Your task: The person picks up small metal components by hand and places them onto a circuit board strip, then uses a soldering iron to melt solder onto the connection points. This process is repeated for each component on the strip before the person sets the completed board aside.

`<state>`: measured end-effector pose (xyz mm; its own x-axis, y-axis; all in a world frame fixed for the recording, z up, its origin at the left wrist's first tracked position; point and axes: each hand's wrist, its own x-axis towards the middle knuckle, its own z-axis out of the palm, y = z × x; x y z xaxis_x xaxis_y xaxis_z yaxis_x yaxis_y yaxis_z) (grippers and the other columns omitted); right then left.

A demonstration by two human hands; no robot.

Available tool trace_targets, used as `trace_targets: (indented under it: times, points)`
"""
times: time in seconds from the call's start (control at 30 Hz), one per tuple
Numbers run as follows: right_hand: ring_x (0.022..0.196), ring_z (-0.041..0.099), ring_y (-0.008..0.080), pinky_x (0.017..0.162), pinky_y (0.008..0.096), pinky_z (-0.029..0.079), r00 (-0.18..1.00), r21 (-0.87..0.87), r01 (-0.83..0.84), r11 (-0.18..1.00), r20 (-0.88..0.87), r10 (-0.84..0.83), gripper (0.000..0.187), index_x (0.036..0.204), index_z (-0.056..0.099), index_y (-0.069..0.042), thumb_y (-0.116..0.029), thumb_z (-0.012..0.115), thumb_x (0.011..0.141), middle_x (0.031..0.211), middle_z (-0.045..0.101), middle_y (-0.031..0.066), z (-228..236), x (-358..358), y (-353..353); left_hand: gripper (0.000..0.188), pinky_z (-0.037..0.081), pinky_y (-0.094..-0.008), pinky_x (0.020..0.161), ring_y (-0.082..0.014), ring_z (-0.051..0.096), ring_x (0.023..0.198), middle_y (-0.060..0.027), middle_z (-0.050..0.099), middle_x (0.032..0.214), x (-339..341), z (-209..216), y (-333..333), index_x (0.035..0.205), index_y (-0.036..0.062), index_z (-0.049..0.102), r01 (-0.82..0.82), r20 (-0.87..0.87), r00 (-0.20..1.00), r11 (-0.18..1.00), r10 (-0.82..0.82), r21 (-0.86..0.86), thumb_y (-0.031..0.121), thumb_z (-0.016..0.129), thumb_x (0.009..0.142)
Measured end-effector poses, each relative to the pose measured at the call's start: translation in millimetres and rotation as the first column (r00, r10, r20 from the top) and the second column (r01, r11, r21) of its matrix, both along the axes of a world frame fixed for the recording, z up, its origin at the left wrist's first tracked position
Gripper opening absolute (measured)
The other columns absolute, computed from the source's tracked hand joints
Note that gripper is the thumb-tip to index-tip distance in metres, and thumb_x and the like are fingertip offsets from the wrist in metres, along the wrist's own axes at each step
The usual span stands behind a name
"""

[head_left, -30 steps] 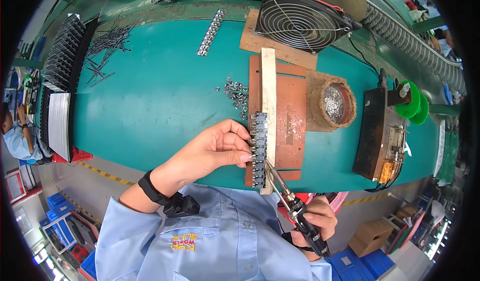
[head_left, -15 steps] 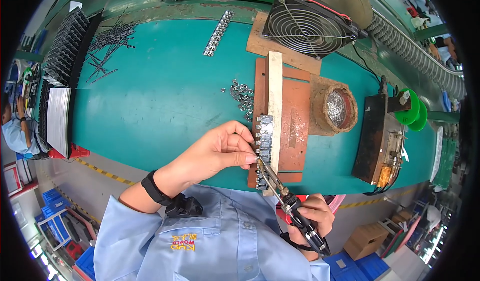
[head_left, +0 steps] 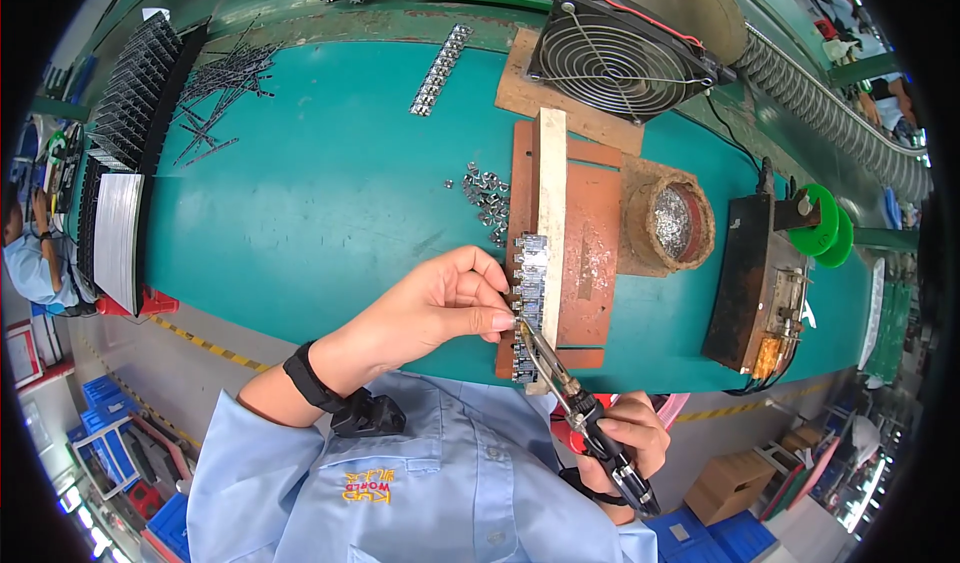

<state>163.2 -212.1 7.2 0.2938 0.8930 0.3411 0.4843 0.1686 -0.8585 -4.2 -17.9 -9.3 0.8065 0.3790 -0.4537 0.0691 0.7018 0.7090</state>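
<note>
My right hand (head_left: 632, 438) is wrapped round a soldering iron (head_left: 604, 445) with a thin solder feed tube beside its shaft. The iron's tip rests at the left edge of a strip of small circuit boards (head_left: 531, 281). This strip lies lengthwise against a pale bar (head_left: 550, 178) on a brown board (head_left: 588, 253). My left hand (head_left: 435, 298) pinches thumb and fingers together at the strip's left edge, right beside the tip. Whatever is between those fingertips is hidden or too small to name. Small loose metal parts (head_left: 488, 203) lie in a pile beyond my left hand.
A black fan (head_left: 620, 58) stands at the back. Right of the board are a round pot of silvery scraps (head_left: 672, 221) and a dark box with a green spool (head_left: 822, 225). Another board strip (head_left: 440, 71) lies behind; racked strips (head_left: 135, 93) stand at left.
The whole view has shifted slightly. Both hands and the soldering iron keep nearly the same place at the strip.
</note>
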Motion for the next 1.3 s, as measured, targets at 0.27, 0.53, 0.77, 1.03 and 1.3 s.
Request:
trace_targets:
  times: [0.27,0.53,0.77,1.03,1.3]
  points:
    - [0.054,0.053,0.0234,0.055,0.0322,0.043,0.999,0.005,0.001,1.0,-0.041,0.0,0.033,0.085,0.057,-0.006,-0.024,0.074,0.063,0.067,0.058,0.0095,0,-1,0,0.019,0.044,-0.02,0.067,-0.0091,0.056,0.071,-0.0023,0.058,0.077,0,-1,-1,0.092,0.005,0.046,-0.007,-0.003,1.0,1.0,0.007,0.002,-0.001,0.059,0.079]
    - [0.052,0.052,0.024,0.054,0.0331,0.043,1.0,0.006,-0.004,1.0,-0.027,0.005,0.032,0.084,0.057,-0.006,-0.024,0.073,0.063,0.065,0.058,0.0093,3,0,1,0.019,0.044,-0.0202,0.068,-0.0093,0.057,0.071,-0.0025,0.058,0.077,0,1,0,0.091,0.005,0.046,-0.008,-0.01,1.0,1.0,0.008,0.017,-0.001,0.059,0.079]
    - [0.073,0.051,0.0228,0.069,0.0316,0.042,0.927,0.068,0.368,0.927,-0.106,-0.36,0.039,0.101,0.049,-0.005,-0.018,0.069,0.069,0.087,0.051,0.0129,-17,2,-12,0.019,0.045,-0.0206,0.068,-0.0094,0.057,0.071,-0.0027,0.058,0.077,0,1,0,0.09,0.0049,0.046,0.001,-0.025,1.0,1.0,0.0,0.017,-0.001,0.059,0.079]
    - [0.083,0.047,0.0203,0.075,0.03,0.04,0.853,-0.022,0.521,0.854,0.046,-0.519,0.041,0.106,0.043,-0.003,-0.01,0.065,0.072,0.097,0.045,0.0125,-27,16,7,0.017,0.046,-0.0214,0.068,-0.0097,0.057,0.071,-0.0036,0.058,0.078,1,2,-1,0.089,0.0046,0.046,0.011,-0.035,0.999,1.0,-0.01,0.025,-0.001,0.059,0.079]
    - [0.073,0.046,0.0144,0.065,0.0249,0.04,0.892,0.042,0.437,0.899,-0.149,-0.427,0.037,0.108,0.042,-0.003,-0.013,0.059,0.076,0.097,0.044,0.0106,-38,8,23,0.016,0.045,-0.0219,0.069,-0.0105,0.057,0.074,-0.0045,0.06,0.081,-4,5,4,0.094,0.0027,0.049,0.019,-0.06,0.998,0.999,-0.017,0.033,0.002,0.058,0.081]
